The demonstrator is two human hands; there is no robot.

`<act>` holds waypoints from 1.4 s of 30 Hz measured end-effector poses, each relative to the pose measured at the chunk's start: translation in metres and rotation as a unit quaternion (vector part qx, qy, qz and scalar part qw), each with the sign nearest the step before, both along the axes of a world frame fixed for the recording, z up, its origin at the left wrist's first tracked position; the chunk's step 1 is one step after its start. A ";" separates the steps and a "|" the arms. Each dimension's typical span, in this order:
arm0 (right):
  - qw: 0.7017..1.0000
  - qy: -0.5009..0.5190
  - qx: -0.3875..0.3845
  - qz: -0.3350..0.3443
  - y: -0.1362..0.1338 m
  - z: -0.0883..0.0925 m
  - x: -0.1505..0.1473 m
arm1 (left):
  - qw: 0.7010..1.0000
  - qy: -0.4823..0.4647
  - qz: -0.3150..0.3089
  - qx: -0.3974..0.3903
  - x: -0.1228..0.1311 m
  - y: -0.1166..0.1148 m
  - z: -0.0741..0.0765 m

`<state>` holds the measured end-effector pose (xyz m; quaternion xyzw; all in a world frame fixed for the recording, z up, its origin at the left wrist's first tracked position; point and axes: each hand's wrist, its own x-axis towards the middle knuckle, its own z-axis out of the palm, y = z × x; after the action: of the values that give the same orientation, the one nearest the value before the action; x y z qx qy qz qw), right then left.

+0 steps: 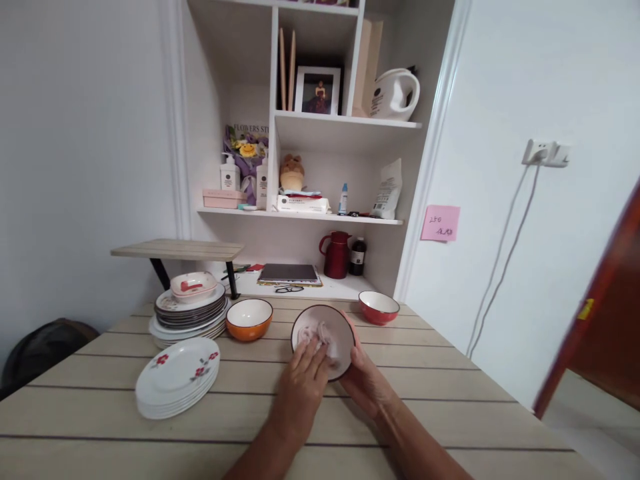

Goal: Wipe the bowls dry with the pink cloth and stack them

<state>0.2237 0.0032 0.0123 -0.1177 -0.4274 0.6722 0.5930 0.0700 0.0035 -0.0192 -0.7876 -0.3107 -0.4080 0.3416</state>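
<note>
My right hand (367,380) grips the rim and side of a bowl (343,337), thumb at the edge, tilting it so its pale inside with a dark rim faces me. Inside it, my left hand (303,383) presses a crumpled whitish-pink cloth (320,331) against the wall with its fingers. The cloth is partly hidden under those fingers. To the left of the held bowl stands an orange bowl (249,320), white inside. A red bowl (379,308) stands behind and to the right. Both rest upright on the table.
A stack of white flowered plates (175,380) is at left on the slatted table (400,427). Behind it are more stacked plates (165,330) topped by a small pink-and-white dish (194,287). A raised wooden shelf (177,249), laptop (289,273) and red jug (337,257) stand at the back.
</note>
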 end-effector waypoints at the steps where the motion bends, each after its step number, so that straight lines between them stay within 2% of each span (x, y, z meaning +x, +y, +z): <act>1: 1.000 -0.007 0.011 0.008 0.001 -0.001 -0.003 | 1.000 -0.012 0.008 -0.013 0.001 0.001 -0.002; 4: 0.998 -0.049 0.033 0.005 0.002 -0.006 -0.012 | 0.996 -0.064 0.024 -0.054 0.002 0.003 -0.008; 6: 0.995 -0.089 0.025 -0.025 -0.001 -0.008 -0.018 | 0.992 -0.087 0.003 -0.091 0.002 0.004 -0.011; 9: 0.990 -0.129 -0.016 -0.060 -0.007 -0.010 -0.023 | 0.985 -0.089 -0.038 -0.143 0.003 0.003 -0.012; 12: 0.987 -0.136 -0.040 -0.078 -0.009 -0.010 -0.024 | 0.983 -0.068 -0.050 -0.160 0.007 0.002 -0.010; 16: 0.988 -0.111 -0.037 -0.104 0.000 -0.005 -0.019 | 0.992 -0.024 -0.042 -0.119 0.013 0.003 -0.011; 20: 0.985 -0.120 -0.010 -0.126 0.001 0.011 -0.004 | 0.998 0.032 -0.042 -0.039 0.011 0.008 -0.008; 23: 0.983 -0.156 -0.003 -0.097 -0.004 0.023 0.010 | 0.997 0.057 -0.056 0.020 0.006 0.009 0.001; 26: 0.976 -0.200 -0.045 -0.078 -0.005 0.028 0.024 | 0.996 0.070 -0.052 0.031 0.004 0.003 0.008; 30: 0.970 -0.218 -0.096 -0.045 -0.004 0.024 0.034 | 0.997 0.055 -0.048 0.038 0.006 -0.002 0.005; 32: 0.979 -0.191 -0.073 -0.021 -0.005 0.021 0.029 | 0.999 0.023 -0.034 0.024 0.006 0.000 0.000; 35: 0.987 -0.158 -0.017 0.009 -0.009 0.013 0.006 | 0.998 -0.056 0.023 -0.028 -0.001 0.007 -0.007; 37: 0.989 -0.147 0.003 -0.002 -0.011 0.006 -0.014 | 0.994 -0.090 0.051 -0.046 -0.006 0.011 -0.009; 42: 0.995 -0.083 -0.003 -0.058 -0.012 -0.003 -0.041 | 0.998 -0.057 0.012 -0.012 -0.004 0.011 -0.008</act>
<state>0.1825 -0.0088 0.0093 -0.1991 -0.4654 0.6256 0.5935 0.0662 0.0145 -0.0272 -0.7638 -0.3437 -0.4439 0.3184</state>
